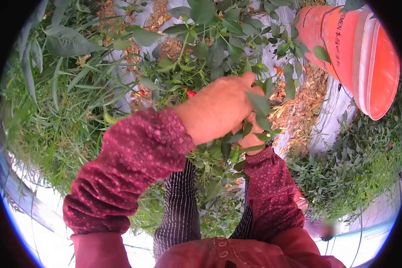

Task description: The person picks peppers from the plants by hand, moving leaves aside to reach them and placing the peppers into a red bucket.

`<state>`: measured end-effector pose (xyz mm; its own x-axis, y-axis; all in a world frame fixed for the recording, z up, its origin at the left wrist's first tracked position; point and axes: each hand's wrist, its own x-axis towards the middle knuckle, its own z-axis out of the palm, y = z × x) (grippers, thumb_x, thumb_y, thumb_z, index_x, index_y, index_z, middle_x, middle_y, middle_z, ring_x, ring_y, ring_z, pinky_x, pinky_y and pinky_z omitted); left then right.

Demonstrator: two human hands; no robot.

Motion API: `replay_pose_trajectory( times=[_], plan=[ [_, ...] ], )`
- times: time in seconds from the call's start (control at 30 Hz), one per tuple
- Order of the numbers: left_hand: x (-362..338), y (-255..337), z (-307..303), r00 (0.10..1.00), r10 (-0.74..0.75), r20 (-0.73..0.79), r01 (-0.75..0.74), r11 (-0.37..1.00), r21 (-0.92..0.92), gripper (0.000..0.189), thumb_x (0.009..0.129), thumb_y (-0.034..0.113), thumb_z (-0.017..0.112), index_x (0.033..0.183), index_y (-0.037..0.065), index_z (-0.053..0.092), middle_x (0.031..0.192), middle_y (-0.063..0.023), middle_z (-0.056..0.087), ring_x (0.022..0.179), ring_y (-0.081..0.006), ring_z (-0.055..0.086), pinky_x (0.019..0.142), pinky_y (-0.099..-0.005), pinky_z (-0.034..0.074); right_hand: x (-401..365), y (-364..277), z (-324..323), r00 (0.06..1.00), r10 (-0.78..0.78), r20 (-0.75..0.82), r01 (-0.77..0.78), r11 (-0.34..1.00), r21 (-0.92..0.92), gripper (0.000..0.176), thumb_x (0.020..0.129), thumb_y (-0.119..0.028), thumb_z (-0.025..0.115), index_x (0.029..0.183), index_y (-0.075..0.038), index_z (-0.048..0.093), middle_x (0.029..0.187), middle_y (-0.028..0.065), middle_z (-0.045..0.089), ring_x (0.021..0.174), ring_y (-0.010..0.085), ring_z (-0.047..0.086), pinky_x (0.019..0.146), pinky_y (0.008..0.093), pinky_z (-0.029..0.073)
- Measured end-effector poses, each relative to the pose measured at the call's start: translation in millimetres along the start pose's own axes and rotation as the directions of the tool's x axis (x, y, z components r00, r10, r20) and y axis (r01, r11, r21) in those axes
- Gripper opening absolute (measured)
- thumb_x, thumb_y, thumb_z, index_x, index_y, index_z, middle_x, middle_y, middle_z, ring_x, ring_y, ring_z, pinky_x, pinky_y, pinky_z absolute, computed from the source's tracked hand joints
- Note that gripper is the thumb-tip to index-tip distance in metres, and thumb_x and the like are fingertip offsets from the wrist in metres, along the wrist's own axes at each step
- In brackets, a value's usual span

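My left hand (216, 107) reaches across the middle of the view with its back toward me, fingers curled among the leaves of a pepper plant (210, 51). Whatever its fingertips pinch is hidden behind the hand and the foliage. Just below and to the right, my right hand (251, 134) is closed too, close against the left and partly covered by leaves; what it grips does not show. A red chili pepper (190, 94) hangs beside my left wrist. Under the hands, a green pepper (235, 154) shows among leaves.
A red plastic bucket (330, 44) lies tilted at the upper right, its mouth facing right. Pale plastic sheeting (326, 129) and dry leaf litter (295, 111) cover the ground. Tall grass (62, 116) grows at left, more leafy plants (348, 165) at right. My legs (178, 201) stand below.
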<state>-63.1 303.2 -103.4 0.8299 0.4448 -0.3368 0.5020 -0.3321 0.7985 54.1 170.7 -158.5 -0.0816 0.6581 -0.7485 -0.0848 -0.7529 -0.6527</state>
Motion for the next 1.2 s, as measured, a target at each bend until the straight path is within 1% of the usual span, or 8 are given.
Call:
replay_pose_trajectory(
  times=[0.1, 0.2, 0.23, 0.37, 0.47, 0.5, 0.67, 1.2],
  plan=[
    [-0.1, -11.8, -3.8, 0.996, -0.035, 0.077, 0.050, 0.978, -0.203, 0.023, 0.071, -0.005, 0.057, 0.093, 0.000, 0.053, 0.094, -0.0118, 0.053, 0.082, -0.0291, 0.056, 0.074, -0.0347, 0.049, 8.2, 11.2, 0.1, 0.896, -0.443, 0.013, 0.441, 0.888, -0.128, 0.029, 0.075, -0.017, 0.063, 0.104, -0.012, 0.059, 0.097, 0.0099, 0.059, 0.089, 0.0276, 0.057, 0.075, 0.0374, 0.047],
    [-7.8, -11.0, -6.4, 0.959, -0.279, 0.041, 0.253, 0.789, -0.560, 0.018, 0.078, -0.009, 0.047, 0.088, 0.001, 0.058, 0.097, -0.0077, 0.055, 0.096, -0.0222, 0.055, 0.084, -0.0326, 0.045, 3.3, -8.7, 13.2, 0.943, -0.331, -0.016, 0.332, 0.943, 0.019, 0.034, 0.070, -0.013, 0.064, 0.103, -0.012, 0.061, 0.097, 0.0107, 0.060, 0.089, 0.0286, 0.057, 0.077, 0.0393, 0.046],
    [-12.2, -8.8, -6.4, 0.964, -0.264, -0.010, 0.223, 0.834, -0.505, 0.024, 0.078, -0.010, 0.046, 0.094, 0.001, 0.059, 0.098, -0.0049, 0.056, 0.097, -0.0172, 0.054, 0.085, -0.0288, 0.044, 1.2, -16.0, 10.4, 0.888, -0.460, 0.000, 0.434, 0.837, -0.334, 0.027, 0.071, -0.009, 0.061, 0.098, -0.011, 0.064, 0.097, 0.0102, 0.061, 0.089, 0.0295, 0.056, 0.080, 0.0409, 0.045],
    [-30.5, -17.7, -43.0, 0.938, -0.263, -0.226, 0.083, 0.802, -0.591, 0.026, 0.078, -0.009, 0.047, 0.098, 0.002, 0.060, 0.096, -0.0023, 0.059, 0.093, -0.0133, 0.054, 0.080, -0.0259, 0.045, 7.8, -15.1, -10.8, 0.921, -0.381, -0.083, 0.293, 0.816, -0.498, 0.020, 0.074, 0.000, 0.059, 0.093, -0.004, 0.065, 0.099, 0.0107, 0.060, 0.092, 0.0255, 0.058, 0.079, 0.0347, 0.047],
    [-42.8, -13.8, -68.3, 0.873, -0.475, -0.111, 0.244, 0.622, -0.744, 0.025, 0.078, -0.007, 0.049, 0.097, 0.004, 0.060, 0.090, 0.0003, 0.061, 0.085, -0.0112, 0.056, 0.074, -0.0241, 0.045, 10.8, -15.0, 2.2, 0.874, -0.415, -0.251, 0.336, 0.891, -0.305, 0.016, 0.078, 0.000, 0.060, 0.093, -0.002, 0.064, 0.092, 0.0092, 0.060, 0.088, 0.0211, 0.058, 0.076, 0.0306, 0.047],
    [-45.6, -20.0, -52.3, 0.891, -0.453, 0.038, 0.372, 0.678, -0.634, 0.023, 0.078, -0.006, 0.051, 0.096, 0.004, 0.060, 0.086, -0.0013, 0.062, 0.080, -0.0125, 0.057, 0.070, -0.0247, 0.046, 11.2, -4.9, 6.3, 0.920, -0.307, -0.245, 0.309, 0.950, -0.031, 0.010, 0.084, -0.004, 0.060, 0.092, -0.001, 0.063, 0.084, 0.0056, 0.060, 0.085, 0.0175, 0.057, 0.073, 0.0288, 0.046],
    [-81.1, -49.3, 47.5, 0.805, -0.550, 0.223, 0.501, 0.832, 0.239, 0.032, 0.069, -0.006, 0.054, 0.100, -0.002, 0.055, 0.074, -0.0154, 0.061, 0.065, -0.0286, 0.061, 0.060, -0.0351, 0.049, 15.5, -18.6, -5.0, 0.936, -0.232, -0.264, 0.235, 0.972, -0.019, 0.015, 0.091, -0.013, 0.055, 0.095, 0.000, 0.061, 0.085, 0.0040, 0.061, 0.088, 0.0127, 0.053, 0.085, 0.0282, 0.040],
    [-65.2, -68.0, 93.9, 0.805, -0.573, 0.151, 0.431, 0.741, 0.515, 0.078, 0.069, 0.001, 0.058, 0.139, 0.004, 0.025, 0.117, -0.0292, 0.046, 0.074, -0.0305, 0.064, 0.062, -0.0366, 0.053, 15.0, -19.4, -6.8, 0.923, -0.237, -0.302, 0.235, 0.971, -0.044, 0.015, 0.089, -0.011, 0.058, 0.099, 0.001, 0.058, 0.084, 0.0055, 0.060, 0.081, 0.0127, 0.058, 0.074, 0.0274, 0.044]
  ],
)
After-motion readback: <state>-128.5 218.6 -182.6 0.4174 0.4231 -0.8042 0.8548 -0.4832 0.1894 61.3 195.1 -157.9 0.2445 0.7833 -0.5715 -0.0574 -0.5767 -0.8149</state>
